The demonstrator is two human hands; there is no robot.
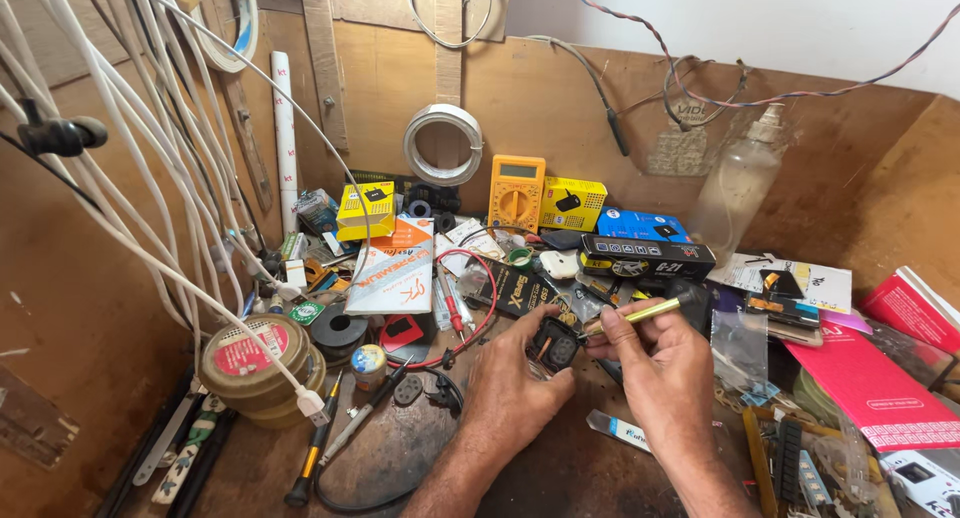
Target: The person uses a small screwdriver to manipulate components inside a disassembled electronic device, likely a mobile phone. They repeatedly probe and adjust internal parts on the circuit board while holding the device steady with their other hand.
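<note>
While left hand [515,393] pinches small black device [555,346] at frame centre above bench [560,473], right hand [655,363] grips brass-handled tool [640,315]; tool's long axis slants down-left, tip just right of device, touching or nearly.

Two yellow boxes [365,210] flank the orange meter's grey screen [518,170]; blue box [640,224] right.

My left hand [515,388] curls palm-down with fingertips pinched, while my right hand [665,368] sits just beside it, fingers closed in a pen-like grip.
</note>
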